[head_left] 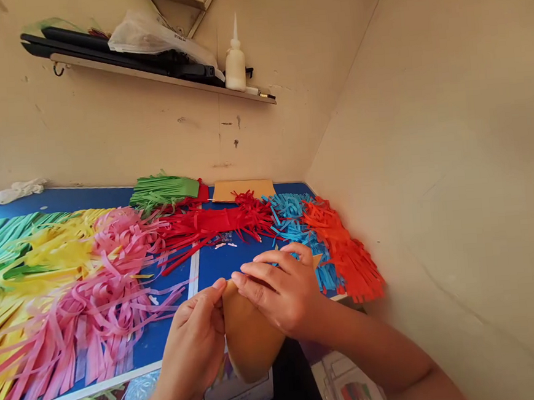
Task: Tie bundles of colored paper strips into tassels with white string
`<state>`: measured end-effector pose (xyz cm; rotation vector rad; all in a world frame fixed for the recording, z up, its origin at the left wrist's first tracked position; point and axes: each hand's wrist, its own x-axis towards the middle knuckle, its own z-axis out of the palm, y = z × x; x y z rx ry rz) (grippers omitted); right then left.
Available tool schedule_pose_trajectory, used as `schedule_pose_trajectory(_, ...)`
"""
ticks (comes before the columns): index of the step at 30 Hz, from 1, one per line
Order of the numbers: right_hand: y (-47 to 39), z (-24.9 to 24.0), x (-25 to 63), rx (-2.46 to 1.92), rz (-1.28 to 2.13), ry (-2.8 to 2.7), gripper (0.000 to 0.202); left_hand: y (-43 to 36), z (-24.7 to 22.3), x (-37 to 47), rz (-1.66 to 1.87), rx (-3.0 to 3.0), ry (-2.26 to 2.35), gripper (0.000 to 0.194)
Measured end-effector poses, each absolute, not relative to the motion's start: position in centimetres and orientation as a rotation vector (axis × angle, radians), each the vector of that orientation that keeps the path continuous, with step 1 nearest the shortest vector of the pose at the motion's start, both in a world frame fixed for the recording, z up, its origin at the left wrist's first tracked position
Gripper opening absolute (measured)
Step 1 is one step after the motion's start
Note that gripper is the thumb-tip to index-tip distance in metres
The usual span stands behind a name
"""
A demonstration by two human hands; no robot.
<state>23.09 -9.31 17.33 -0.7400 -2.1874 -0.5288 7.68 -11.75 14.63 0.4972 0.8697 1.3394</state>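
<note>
Between my two hands is a curved brown sheet (250,337), perhaps card or paper, raised at the near edge of the blue table (144,351). My left hand (199,335) pinches its upper left corner, thumb on top and the other fingers curled out of sight. My right hand (283,285) lies over the upper edge with its fingers bent and pressed on the sheet, close to the left thumb. A small pointed piece of brown material shows past the right knuckles.
Fringed paper in pink (90,300), yellow (58,253), red (217,222), blue (290,204), orange (345,249) and green (164,189) covers much of the table. A wall shelf (165,78) holds a glue bottle (235,67). Walls stand behind and right.
</note>
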Motion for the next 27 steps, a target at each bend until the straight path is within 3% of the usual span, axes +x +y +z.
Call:
schedule_pose_trajectory(10, -9.8, 16.4, 24.0, -0.626, -0.440, -2.157, 0.016, -12.0, 14.6, 8.5, 1.232, 0.490, 0.887, 0.043)
schedule_pose_trajectory(14, -9.9, 16.6, 23.9, -0.681, -0.353, -2.129, 0.009, -12.3, 14.5, 8.6, 1.255, 0.499, 0.917, 0.041)
schedule_pose_trajectory(17, -9.9, 17.0, 23.9, -0.773, -0.331, -2.140, 0.018, -12.2, 14.4, 8.8, 1.254, 0.517, 0.918, 0.039)
schedule_pose_trajectory(24, -10.3, 15.4, 24.4, -0.629, -0.574, -2.134, 0.020, -12.0, 14.1, 9.1, 1.258, 0.537, 0.886, 0.034)
schedule_pose_trajectory(27, -11.8, 16.0, 25.8, -0.659, -0.382, -2.075, 0.019, -11.7, 13.9, 9.0, 1.170, 0.484, 0.858, 0.034)
